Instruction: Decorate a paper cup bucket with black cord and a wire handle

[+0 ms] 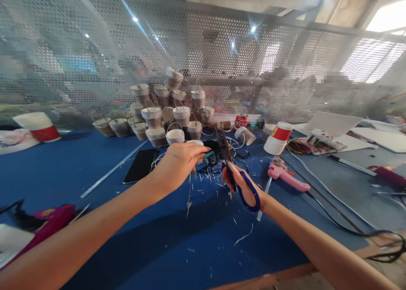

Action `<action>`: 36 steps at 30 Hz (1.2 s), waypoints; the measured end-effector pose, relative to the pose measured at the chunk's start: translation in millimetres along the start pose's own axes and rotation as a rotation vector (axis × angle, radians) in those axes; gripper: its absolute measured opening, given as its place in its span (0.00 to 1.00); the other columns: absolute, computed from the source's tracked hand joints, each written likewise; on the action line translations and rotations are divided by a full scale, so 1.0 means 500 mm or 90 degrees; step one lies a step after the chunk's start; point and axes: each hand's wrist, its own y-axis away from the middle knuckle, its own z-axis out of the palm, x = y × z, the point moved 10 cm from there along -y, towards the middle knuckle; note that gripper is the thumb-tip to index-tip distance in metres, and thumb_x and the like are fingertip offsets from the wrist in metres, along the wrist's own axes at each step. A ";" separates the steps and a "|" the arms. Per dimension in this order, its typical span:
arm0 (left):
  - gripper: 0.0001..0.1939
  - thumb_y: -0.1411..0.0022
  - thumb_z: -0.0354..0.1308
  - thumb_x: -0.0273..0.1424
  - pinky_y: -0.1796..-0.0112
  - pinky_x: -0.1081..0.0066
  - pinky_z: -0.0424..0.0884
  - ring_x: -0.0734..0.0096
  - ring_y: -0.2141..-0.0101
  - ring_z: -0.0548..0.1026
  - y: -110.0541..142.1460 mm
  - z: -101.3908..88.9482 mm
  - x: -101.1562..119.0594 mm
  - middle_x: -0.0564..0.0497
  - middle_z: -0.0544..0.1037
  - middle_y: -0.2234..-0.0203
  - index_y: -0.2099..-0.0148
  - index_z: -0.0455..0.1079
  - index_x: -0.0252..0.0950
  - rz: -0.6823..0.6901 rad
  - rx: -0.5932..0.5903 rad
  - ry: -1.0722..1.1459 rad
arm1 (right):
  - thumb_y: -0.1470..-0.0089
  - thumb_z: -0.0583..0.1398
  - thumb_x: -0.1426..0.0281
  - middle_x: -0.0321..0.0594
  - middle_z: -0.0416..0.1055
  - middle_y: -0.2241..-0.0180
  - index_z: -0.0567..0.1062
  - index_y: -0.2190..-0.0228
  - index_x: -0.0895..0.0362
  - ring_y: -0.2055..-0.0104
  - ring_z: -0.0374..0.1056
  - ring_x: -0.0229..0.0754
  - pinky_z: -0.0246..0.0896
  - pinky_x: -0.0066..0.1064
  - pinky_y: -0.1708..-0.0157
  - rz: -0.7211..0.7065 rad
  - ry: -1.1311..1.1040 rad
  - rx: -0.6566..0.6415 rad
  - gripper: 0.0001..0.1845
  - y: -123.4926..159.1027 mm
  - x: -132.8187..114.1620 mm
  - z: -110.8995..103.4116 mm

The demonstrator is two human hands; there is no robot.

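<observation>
My right hand (242,184) is closed through the blue handles of a pair of scissors (229,159), whose blades point up and away over the blue table. My left hand (179,163) reaches in from the left, its fingers pinched near a small white paper cup (197,143) and a tangle of dark cord (218,161); what they grip is too small to make out. Thin white and dark offcuts (203,184) lie scattered under both hands.
A pile of small paper-cup baskets with wire handles (165,112) stands behind. A black phone (141,165), a pink glue gun (287,176) with cable, a red can (241,121), stacked cups (277,138) and a magenta tool (47,222) lie around. Perforated mesh (203,49) closes the back.
</observation>
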 end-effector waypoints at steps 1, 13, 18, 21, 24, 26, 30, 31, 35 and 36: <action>0.12 0.37 0.49 0.27 0.77 0.77 0.67 0.78 0.81 0.71 0.000 0.000 0.001 0.53 0.75 0.79 0.57 0.73 0.33 0.004 0.002 -0.006 | 0.44 0.45 0.47 0.32 0.56 0.79 0.64 0.70 0.55 0.79 0.52 0.34 0.51 0.27 0.80 -0.002 0.008 -0.002 0.24 0.000 -0.003 0.000; 0.12 0.37 0.49 0.25 0.76 0.76 0.68 0.79 0.81 0.71 0.001 -0.001 0.020 0.49 0.78 0.73 0.57 0.73 0.31 0.060 0.026 -0.025 | 0.44 0.44 0.47 0.31 0.58 0.84 0.63 0.78 0.56 0.83 0.55 0.32 0.54 0.26 0.80 0.040 0.143 0.049 0.28 0.000 -0.005 -0.022; 0.12 0.37 0.48 0.25 0.75 0.75 0.69 0.76 0.78 0.73 0.002 -0.001 0.020 0.48 0.78 0.72 0.57 0.73 0.31 0.056 0.030 -0.028 | 0.52 0.58 0.53 0.30 0.59 0.85 0.62 0.81 0.55 0.83 0.55 0.33 0.52 0.26 0.81 0.068 0.270 0.079 0.21 -0.005 -0.018 -0.026; 0.12 0.37 0.48 0.26 0.76 0.75 0.68 0.77 0.80 0.72 0.005 0.001 0.020 0.50 0.77 0.74 0.56 0.73 0.33 0.059 0.026 -0.020 | 0.53 0.59 0.56 0.32 0.61 0.86 0.61 0.83 0.55 0.83 0.56 0.33 0.51 0.27 0.81 0.066 0.364 0.125 0.19 -0.005 -0.034 -0.036; 0.12 0.38 0.49 0.25 0.76 0.76 0.68 0.77 0.79 0.72 0.008 0.000 0.028 0.48 0.77 0.73 0.56 0.73 0.31 0.080 0.032 -0.029 | 0.49 0.56 0.57 0.34 0.62 0.87 0.62 0.84 0.55 0.83 0.58 0.35 0.52 0.27 0.80 0.048 0.397 0.133 0.20 -0.005 -0.047 -0.035; 0.12 0.38 0.49 0.25 0.77 0.76 0.68 0.78 0.80 0.72 0.010 0.000 0.032 0.48 0.77 0.73 0.56 0.72 0.30 0.090 0.033 -0.044 | 0.48 0.55 0.57 0.34 0.62 0.88 0.63 0.84 0.55 0.84 0.59 0.35 0.52 0.27 0.81 0.041 0.404 0.134 0.20 -0.005 -0.051 -0.036; 0.13 0.37 0.48 0.25 0.77 0.77 0.69 0.77 0.79 0.73 0.011 -0.008 0.044 0.48 0.78 0.72 0.57 0.72 0.31 0.114 0.051 -0.068 | 0.48 0.55 0.57 0.34 0.62 0.89 0.63 0.84 0.56 0.85 0.59 0.35 0.51 0.26 0.83 0.019 0.415 0.139 0.20 -0.004 -0.060 -0.037; 0.12 0.37 0.48 0.25 0.76 0.77 0.69 0.76 0.77 0.74 0.011 -0.011 0.048 0.47 0.78 0.72 0.57 0.72 0.30 0.123 0.059 -0.073 | 0.47 0.54 0.58 0.34 0.63 0.89 0.62 0.84 0.56 0.85 0.59 0.34 0.51 0.25 0.83 0.017 0.418 0.138 0.20 -0.004 -0.061 -0.037; 0.12 0.37 0.47 0.25 0.76 0.77 0.70 0.74 0.73 0.76 0.013 -0.019 0.058 0.47 0.78 0.71 0.58 0.72 0.30 0.144 0.074 -0.092 | 0.47 0.55 0.57 0.34 0.63 0.89 0.62 0.86 0.56 0.85 0.59 0.34 0.52 0.25 0.82 0.018 0.419 0.132 0.22 -0.003 -0.059 -0.038; 0.12 0.36 0.47 0.24 0.76 0.77 0.70 0.73 0.73 0.76 0.014 -0.020 0.061 0.46 0.78 0.72 0.58 0.72 0.30 0.150 0.075 -0.096 | 0.48 0.55 0.57 0.35 0.63 0.89 0.62 0.86 0.56 0.85 0.60 0.34 0.53 0.25 0.82 0.015 0.420 0.132 0.22 -0.003 -0.059 -0.039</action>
